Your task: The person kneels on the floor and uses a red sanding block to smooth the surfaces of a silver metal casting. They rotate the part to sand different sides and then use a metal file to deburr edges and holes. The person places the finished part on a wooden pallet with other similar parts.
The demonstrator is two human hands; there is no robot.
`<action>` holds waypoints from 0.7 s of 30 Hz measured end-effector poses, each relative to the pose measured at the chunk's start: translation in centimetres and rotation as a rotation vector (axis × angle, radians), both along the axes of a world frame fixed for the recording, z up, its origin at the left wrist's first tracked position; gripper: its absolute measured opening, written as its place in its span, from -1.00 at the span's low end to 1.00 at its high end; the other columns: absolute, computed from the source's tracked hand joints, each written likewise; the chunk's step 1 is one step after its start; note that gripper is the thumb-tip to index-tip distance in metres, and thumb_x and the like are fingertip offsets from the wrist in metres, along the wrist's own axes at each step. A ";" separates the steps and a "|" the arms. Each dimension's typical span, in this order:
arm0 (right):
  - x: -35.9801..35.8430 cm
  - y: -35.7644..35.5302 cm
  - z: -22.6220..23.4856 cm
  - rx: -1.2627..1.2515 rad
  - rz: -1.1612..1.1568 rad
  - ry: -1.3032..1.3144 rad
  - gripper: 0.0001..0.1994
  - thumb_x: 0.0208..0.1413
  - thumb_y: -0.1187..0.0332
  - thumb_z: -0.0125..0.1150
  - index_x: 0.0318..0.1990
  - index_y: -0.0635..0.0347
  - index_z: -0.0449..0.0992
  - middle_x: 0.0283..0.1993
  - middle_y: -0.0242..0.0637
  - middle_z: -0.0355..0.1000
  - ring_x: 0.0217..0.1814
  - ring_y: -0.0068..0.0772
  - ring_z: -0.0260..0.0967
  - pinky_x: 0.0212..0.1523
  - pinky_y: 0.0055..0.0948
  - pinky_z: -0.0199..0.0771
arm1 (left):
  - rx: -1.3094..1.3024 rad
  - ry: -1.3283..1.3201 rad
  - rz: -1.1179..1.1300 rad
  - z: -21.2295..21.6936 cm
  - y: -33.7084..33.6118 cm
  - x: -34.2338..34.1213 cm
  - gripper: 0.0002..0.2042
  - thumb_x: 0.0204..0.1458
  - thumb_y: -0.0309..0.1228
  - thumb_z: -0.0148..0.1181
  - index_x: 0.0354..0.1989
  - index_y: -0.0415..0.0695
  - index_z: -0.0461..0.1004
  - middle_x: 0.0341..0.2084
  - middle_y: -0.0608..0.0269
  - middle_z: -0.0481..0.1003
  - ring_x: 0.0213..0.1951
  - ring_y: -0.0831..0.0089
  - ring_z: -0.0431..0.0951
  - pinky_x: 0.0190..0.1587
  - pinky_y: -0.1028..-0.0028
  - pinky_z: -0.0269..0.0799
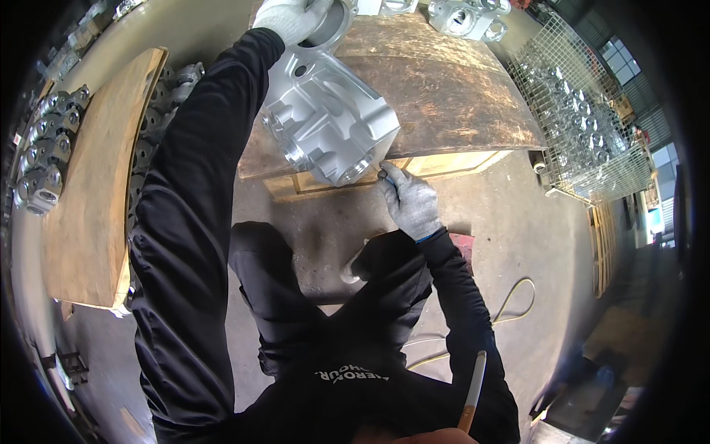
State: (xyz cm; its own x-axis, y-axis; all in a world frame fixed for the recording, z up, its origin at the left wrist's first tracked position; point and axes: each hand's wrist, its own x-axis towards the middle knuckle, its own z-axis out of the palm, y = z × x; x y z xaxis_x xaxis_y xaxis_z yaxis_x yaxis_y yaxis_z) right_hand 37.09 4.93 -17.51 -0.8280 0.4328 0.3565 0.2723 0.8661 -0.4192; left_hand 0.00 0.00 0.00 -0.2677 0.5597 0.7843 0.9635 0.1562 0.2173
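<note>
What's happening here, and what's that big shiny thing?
Someone is handling a big silvery metal part at the near edge of a worn wooden table. The gloved left hand is up at its far, round end. The gloved right hand has its fingertips close by the near corner; I can't tell if they hold anything small. More silvery parts sit at the table's far side.
</note>
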 end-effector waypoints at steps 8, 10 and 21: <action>-2.0 0.5 -1.1 0.129 -0.115 0.051 -0.70 0.34 0.17 0.23 0.10 0.08 0.59 -0.22 -0.08 0.63 -0.25 0.04 0.63 -0.23 -0.10 0.62 | 0.064 0.006 -0.065 -0.1 -0.4 0.5 -0.64 0.23 -0.25 0.22 0.13 -0.15 0.49 -0.07 -0.18 0.55 0.03 -0.17 0.55 0.14 0.03 0.46; -2.3 -1.0 -2.6 -0.008 -0.162 0.075 -0.71 0.34 0.16 0.24 0.07 0.09 0.61 -0.23 -0.03 0.63 -0.24 0.07 0.63 -0.22 -0.09 0.63 | 0.084 0.003 -0.054 -0.1 -0.2 0.6 -0.64 0.23 -0.22 0.21 0.10 -0.16 0.50 -0.08 -0.19 0.55 0.02 -0.18 0.55 0.14 0.03 0.46; -2.9 -7.8 1.4 -0.343 0.022 0.013 -0.75 0.34 0.21 0.24 -0.03 0.20 0.63 -0.22 0.08 0.63 -0.12 0.21 0.61 -0.11 -0.01 0.62 | 0.061 -0.011 0.009 -0.1 0.1 1.0 -0.57 0.27 -0.09 0.15 0.12 -0.17 0.48 -0.04 -0.23 0.53 0.04 -0.21 0.53 0.17 -0.01 0.42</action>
State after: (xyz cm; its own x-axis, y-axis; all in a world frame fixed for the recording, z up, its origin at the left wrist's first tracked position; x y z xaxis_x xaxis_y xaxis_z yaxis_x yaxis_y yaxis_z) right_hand 34.23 -2.88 -16.15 -0.8349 0.5113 0.2037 0.2480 0.6799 -0.6901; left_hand 1.02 0.06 -0.11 -0.2819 0.5080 0.8139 0.9594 0.1513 0.2378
